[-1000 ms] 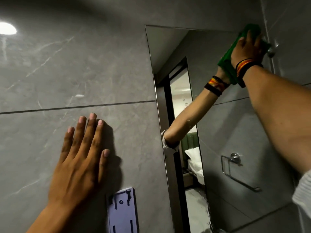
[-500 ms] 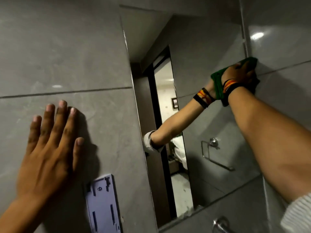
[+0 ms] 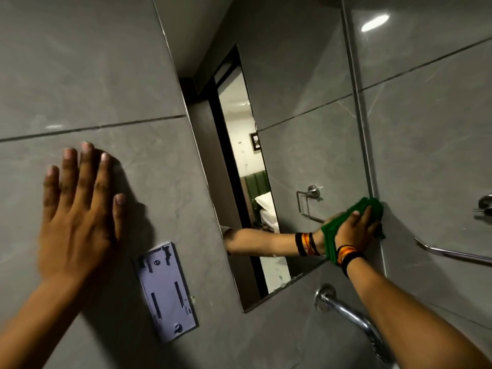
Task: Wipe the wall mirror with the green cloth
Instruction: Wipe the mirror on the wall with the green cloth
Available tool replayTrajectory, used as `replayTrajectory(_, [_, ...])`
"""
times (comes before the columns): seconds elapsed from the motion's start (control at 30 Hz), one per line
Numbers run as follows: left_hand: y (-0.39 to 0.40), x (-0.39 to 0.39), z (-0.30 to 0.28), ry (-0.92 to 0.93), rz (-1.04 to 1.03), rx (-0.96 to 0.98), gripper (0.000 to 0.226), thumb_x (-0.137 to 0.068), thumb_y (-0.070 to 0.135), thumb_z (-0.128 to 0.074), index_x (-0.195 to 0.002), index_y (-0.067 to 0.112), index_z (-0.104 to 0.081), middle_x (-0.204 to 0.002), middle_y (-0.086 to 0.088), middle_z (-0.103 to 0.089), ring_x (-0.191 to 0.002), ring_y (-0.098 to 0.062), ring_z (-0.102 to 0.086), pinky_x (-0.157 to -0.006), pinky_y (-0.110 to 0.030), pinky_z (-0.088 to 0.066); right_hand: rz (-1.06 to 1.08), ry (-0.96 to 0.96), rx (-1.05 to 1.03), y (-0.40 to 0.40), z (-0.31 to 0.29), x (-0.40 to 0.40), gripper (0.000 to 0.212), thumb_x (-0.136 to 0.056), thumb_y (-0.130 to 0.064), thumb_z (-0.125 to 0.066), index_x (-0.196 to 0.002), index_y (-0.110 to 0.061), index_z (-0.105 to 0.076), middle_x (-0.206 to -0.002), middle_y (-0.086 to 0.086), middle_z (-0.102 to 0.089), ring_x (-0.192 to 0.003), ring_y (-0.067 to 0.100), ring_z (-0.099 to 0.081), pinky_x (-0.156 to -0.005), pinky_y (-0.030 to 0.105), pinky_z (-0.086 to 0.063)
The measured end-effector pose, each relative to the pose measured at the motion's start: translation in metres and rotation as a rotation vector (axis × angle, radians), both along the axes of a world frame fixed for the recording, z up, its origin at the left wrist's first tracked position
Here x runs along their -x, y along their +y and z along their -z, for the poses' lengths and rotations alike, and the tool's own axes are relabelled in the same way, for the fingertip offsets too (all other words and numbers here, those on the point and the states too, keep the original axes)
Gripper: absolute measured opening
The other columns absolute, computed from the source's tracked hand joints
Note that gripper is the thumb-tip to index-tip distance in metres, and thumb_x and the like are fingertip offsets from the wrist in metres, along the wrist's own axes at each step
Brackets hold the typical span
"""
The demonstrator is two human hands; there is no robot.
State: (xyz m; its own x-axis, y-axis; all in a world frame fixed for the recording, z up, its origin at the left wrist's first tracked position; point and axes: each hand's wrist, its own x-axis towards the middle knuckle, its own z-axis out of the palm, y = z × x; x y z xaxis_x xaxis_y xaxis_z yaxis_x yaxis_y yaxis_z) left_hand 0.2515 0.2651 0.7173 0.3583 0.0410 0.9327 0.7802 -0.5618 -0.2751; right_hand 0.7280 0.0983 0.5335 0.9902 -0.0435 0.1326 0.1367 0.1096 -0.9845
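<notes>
The frameless wall mirror (image 3: 306, 89) hangs on grey tiles and reflects a doorway, a bed and my own arm. My right hand (image 3: 355, 229) presses the folded green cloth (image 3: 368, 206) flat against the glass at the mirror's lower right corner, beside its right edge. A black, red and yellow band circles that wrist. My left hand (image 3: 77, 211) lies flat on the tiled wall left of the mirror, fingers spread and holding nothing.
A pale plastic mounting plate (image 3: 166, 290) is screwed to the wall below my left hand. A chrome tap spout (image 3: 346, 312) sticks out just under the mirror. A chrome rail (image 3: 452, 253) and a fitting (image 3: 484, 203) are on the right wall.
My right hand has slid the cloth down the mirror's right side from the top corner to the lower right corner. The view tilted downward. My left hand stayed flat on the wall.
</notes>
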Motion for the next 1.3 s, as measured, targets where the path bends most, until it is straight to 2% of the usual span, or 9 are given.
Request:
replayTrajectory(0.13, [-0.013,0.002,-0.001,0.023,0.007,-0.092,0.073,-0.105,0.044,-0.024,-0.169,0.013,-0.006,-0.179,-0.009,0.003,-0.165,-0.030,0.002,-0.133,-0.043,0.009,0.005,-0.097,0.049,-0.001,0.016,0.003,0.052,-0.110,-0.039,-0.026,-0.160,-0.028,-0.018,-0.170,0.014,-0.007,-0.156,0.036,-0.010,-0.127,0.052,-0.012])
replayTrajectory(0.3, [-0.045,-0.002,0.000,-0.007,0.028,-0.053,0.069,-0.109,0.039,-0.023,-0.169,0.009,-0.007,-0.179,-0.012,0.003,-0.165,-0.027,0.006,-0.133,-0.040,0.011,0.015,-0.282,-0.004,0.006,0.016,0.031,0.058,-0.102,-0.047,-0.025,-0.158,-0.030,-0.025,-0.169,0.011,-0.015,-0.154,0.035,-0.019,-0.124,0.055,-0.025])
replayTrajectory(0.4, [-0.049,0.000,-0.001,-0.001,0.014,-0.044,0.068,-0.110,0.040,-0.020,-0.168,0.008,-0.009,-0.178,-0.014,0.000,-0.165,-0.026,0.007,-0.132,-0.038,0.013,0.036,-0.477,0.021,0.016,0.008,0.073,0.057,-0.102,-0.047,-0.025,-0.156,-0.028,-0.031,-0.168,0.009,-0.019,-0.154,0.031,-0.021,-0.123,0.053,-0.027])
replayTrajectory(0.5, [-0.047,-0.002,-0.002,0.008,-0.006,-0.042,0.068,-0.110,0.042,-0.016,-0.169,0.008,-0.008,-0.179,-0.014,0.000,-0.165,-0.027,0.007,-0.132,-0.038,0.013,0.070,-0.576,0.087,0.031,0.015,0.136,0.055,-0.104,-0.045,-0.026,-0.156,-0.027,-0.032,-0.168,0.007,-0.019,-0.154,0.030,-0.023,-0.124,0.049,-0.026])
replayTrajectory(0.63, [-0.051,-0.002,-0.003,0.011,-0.006,-0.048,0.068,-0.111,0.043,-0.011,-0.168,0.007,-0.010,-0.178,-0.016,-0.004,-0.165,-0.028,0.004,-0.133,-0.038,0.012,0.081,-0.518,0.149,0.055,0.035,0.224,0.059,-0.104,-0.049,-0.022,-0.158,-0.024,-0.027,-0.168,0.007,-0.014,-0.154,0.030,-0.019,-0.124,0.044,-0.021])
replayTrajectory(0.7, [-0.052,-0.002,-0.003,0.013,-0.011,-0.052,0.069,-0.111,0.044,-0.009,-0.168,0.006,-0.011,-0.178,-0.017,-0.004,-0.165,-0.029,0.002,-0.133,-0.038,0.011,0.077,-0.445,0.162,0.059,0.033,0.243,0.060,-0.103,-0.046,-0.024,-0.158,-0.022,-0.027,-0.167,0.011,-0.016,-0.153,0.032,-0.021,-0.122,0.049,-0.024])
replayTrajectory(0.8, [-0.053,-0.002,-0.003,0.023,-0.018,-0.057,0.069,-0.111,0.043,-0.009,-0.167,0.003,-0.012,-0.177,-0.019,-0.007,-0.165,-0.031,0.000,-0.133,-0.040,0.010,0.089,-0.375,0.165,0.058,0.017,0.249,0.062,-0.102,-0.046,-0.025,-0.158,-0.019,-0.027,-0.166,0.016,-0.019,-0.152,0.035,-0.022,-0.123,0.051,-0.022])
replayTrajectory(1.0, [-0.058,-0.001,-0.004,0.018,0.002,-0.063,0.067,-0.109,0.037,-0.020,-0.166,0.002,-0.015,-0.177,-0.019,-0.008,-0.165,-0.033,-0.004,-0.134,-0.040,0.008,0.088,-0.323,0.111,0.057,-0.058,0.250,0.064,-0.102,-0.049,-0.028,-0.158,-0.019,-0.026,-0.166,0.019,-0.017,-0.153,0.038,-0.019,-0.124,0.054,-0.019])
replayTrajectory(1.3, [-0.060,-0.001,-0.003,0.019,-0.013,-0.063,0.067,-0.110,0.035,-0.023,-0.166,0.001,-0.015,-0.176,-0.019,-0.008,-0.164,-0.033,-0.005,-0.134,-0.045,0.001,0.111,-0.429,0.054,0.053,-0.258,0.234,0.062,-0.105,-0.048,-0.032,-0.159,-0.021,-0.023,-0.167,0.021,-0.015,-0.155,0.037,-0.014,-0.126,0.051,-0.009])
